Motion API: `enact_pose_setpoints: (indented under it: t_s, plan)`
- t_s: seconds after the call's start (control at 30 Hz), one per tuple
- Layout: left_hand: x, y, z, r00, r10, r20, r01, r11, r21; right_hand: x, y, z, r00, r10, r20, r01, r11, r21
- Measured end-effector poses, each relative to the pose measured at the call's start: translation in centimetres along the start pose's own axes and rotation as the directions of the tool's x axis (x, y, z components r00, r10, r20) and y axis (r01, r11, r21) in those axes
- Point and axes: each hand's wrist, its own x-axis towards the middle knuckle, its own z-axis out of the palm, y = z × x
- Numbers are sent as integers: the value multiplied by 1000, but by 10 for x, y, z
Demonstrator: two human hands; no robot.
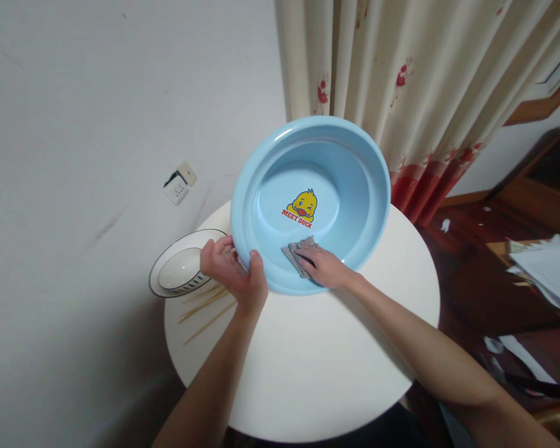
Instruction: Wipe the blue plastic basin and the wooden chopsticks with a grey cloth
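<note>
A light blue plastic basin (359, 186) with a yellow duck printed on its bottom is tilted up, its inside facing me. My left hand (236, 270) grips the rim at the lower left, thumb on the near side and the other fingers partly hidden behind. Inside the basin, my right hand (324, 264) presses a grey cloth (298, 254) against the lower wall, fingers closed over it. Behind my left hand, a white dish with a dark rim (161, 264) holds a smaller white bowl (180, 267). Several chopsticks (210, 320) lie close by.
A round white table (308, 361) stands beneath the basin. The wall with a socket (176, 188) rises at the left, and a patterned curtain (401, 81) hangs behind. Papers (546, 267) lie on a low surface at the right.
</note>
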Motion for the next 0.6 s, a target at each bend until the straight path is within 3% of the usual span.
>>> enact_pose_setpoints:
  t_s: [0.1, 0.23, 0.6]
  plan:
    - [2, 2, 0, 999, 11, -50, -9, 998, 58, 0, -3, 0, 999, 31, -11, -32, 999, -18]
    - [3, 6, -6, 1000, 7, -23, -3, 986, 168, 0, -5, 3, 997, 65, -35, -66, 997, -35]
    - [-16, 13, -8, 985, -75, 158, 43, 979, 199, 3, -9, 7, 982, 142, -124, -139, 990, 38]
